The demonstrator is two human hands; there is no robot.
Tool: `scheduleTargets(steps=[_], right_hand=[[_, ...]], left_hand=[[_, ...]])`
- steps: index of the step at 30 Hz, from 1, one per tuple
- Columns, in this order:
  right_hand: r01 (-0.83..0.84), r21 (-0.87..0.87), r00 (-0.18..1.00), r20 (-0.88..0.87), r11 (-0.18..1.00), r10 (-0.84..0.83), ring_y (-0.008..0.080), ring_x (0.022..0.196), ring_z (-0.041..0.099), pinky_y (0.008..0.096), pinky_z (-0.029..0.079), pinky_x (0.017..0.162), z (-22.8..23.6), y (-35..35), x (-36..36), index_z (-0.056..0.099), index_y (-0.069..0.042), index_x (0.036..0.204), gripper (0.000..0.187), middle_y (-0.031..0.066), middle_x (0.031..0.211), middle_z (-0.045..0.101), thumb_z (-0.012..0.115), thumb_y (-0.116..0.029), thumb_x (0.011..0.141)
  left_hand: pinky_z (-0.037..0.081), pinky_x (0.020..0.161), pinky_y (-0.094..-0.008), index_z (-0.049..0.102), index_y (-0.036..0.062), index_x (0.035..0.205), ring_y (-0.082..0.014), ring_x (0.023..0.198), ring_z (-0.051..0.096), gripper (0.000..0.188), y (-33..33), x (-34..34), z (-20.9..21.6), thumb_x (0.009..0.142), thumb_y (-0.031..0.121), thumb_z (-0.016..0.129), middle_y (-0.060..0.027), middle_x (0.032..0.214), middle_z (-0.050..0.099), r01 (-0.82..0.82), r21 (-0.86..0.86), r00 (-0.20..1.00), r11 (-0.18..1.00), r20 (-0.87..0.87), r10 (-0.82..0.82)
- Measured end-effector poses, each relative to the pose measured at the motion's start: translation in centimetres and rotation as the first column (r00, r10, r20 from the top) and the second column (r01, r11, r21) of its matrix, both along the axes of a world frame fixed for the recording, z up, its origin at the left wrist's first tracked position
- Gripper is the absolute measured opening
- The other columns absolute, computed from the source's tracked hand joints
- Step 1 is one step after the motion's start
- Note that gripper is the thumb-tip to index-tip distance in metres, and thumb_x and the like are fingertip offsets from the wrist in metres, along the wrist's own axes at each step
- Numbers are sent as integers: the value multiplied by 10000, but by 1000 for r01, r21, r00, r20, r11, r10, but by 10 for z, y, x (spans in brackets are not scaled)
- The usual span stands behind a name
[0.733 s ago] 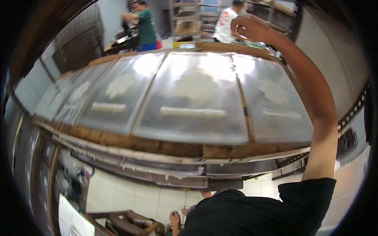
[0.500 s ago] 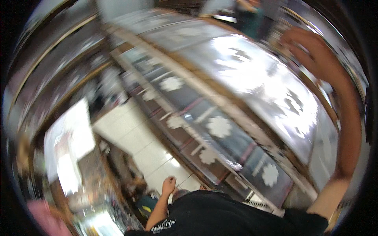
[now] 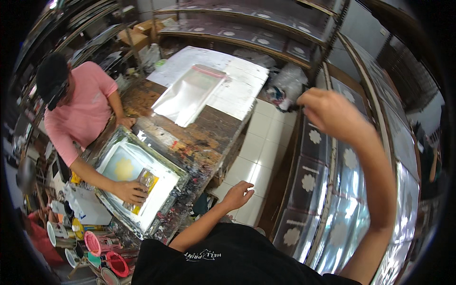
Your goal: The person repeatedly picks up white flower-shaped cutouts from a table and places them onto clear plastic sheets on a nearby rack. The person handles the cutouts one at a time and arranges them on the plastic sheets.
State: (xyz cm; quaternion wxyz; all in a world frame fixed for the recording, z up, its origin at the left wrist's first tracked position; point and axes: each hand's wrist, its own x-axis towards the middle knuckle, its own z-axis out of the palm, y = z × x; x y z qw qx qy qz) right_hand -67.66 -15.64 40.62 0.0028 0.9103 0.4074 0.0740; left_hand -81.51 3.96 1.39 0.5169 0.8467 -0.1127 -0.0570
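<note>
My left hand (image 3: pixel 239 195) hangs over the tiled floor beside the work table, fingers partly stretched and apart, holding nothing. My right arm is raised at the right. Its hand (image 3: pixel 330 111), slightly blurred, bends at the wrist with loosely curled fingers and nothing visible between them. Below and beside it lie dark plastic sheets (image 3: pixel 319 151) printed with white flower shapes. On the table, a stack of clear plastic bags (image 3: pixel 187 97) rests partly on a white board (image 3: pixel 240 78), away from both hands.
Across the table, a co-worker in a pink shirt (image 3: pixel 83 107) grips a squeegee (image 3: pixel 148 183) on a screen-printing frame (image 3: pixel 178 178). Paint tubs (image 3: pixel 117 264) stand at the lower left. Shelves (image 3: pixel 237 35) with printed sheets line the back; shiny sheets (image 3: pixel 406 204) lie at the right.
My view has swung left, bringing the table and co-worker fully in. The right arm remains raised, and the left hand's fingers are now more spread.
</note>
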Motion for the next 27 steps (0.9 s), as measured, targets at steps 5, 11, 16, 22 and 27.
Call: scheduleTargets(steps=[5,11,16,22,27], right_hand=[[155,506,880,-461,848,114,224,896,682,349,525,830,-143,10,51,645,4,1119,228,144,1001,702,615,-143,948],[937,320,263,-910,141,321,173,554,485,301,437,542,-485,-50,0,536,-112,829,198,33,642,504,568,-223,990],[725,-71,-14,-996,685,-89,197,665,604,378,476,584,-615,-175,-116,645,-49,774,309,65,751,638,531,-273,953],[592,-124,38,-983,797,-181,156,625,567,332,459,546,-598,-223,-107,644,-40,859,240,38,752,613,543,-220,980],[788,-117,-34,-989,605,-146,180,707,643,325,492,552,-687,-266,-14,613,-52,945,220,67,780,625,609,-265,998]], left_hand=[[491,929,-420,653,18,1147,-346,1073,610,286,25,16,21,935,208,630,-155,1137,627,-193,26,978,981,89,190],[454,1006,-425,641,9,1147,-357,1188,547,292,48,41,19,920,192,636,-168,1246,580,-399,129,904,908,221,366],[306,1144,-516,592,25,1267,-414,1362,394,422,49,71,9,900,225,655,-240,1421,461,-538,332,841,774,266,471],[188,1195,-570,461,43,1434,-408,1459,265,660,41,88,-9,848,238,692,-246,1540,339,-513,622,856,591,319,407],[186,1199,-564,444,66,1457,-402,1464,260,707,39,86,-14,841,275,722,-234,1548,332,-517,634,851,575,313,421]])
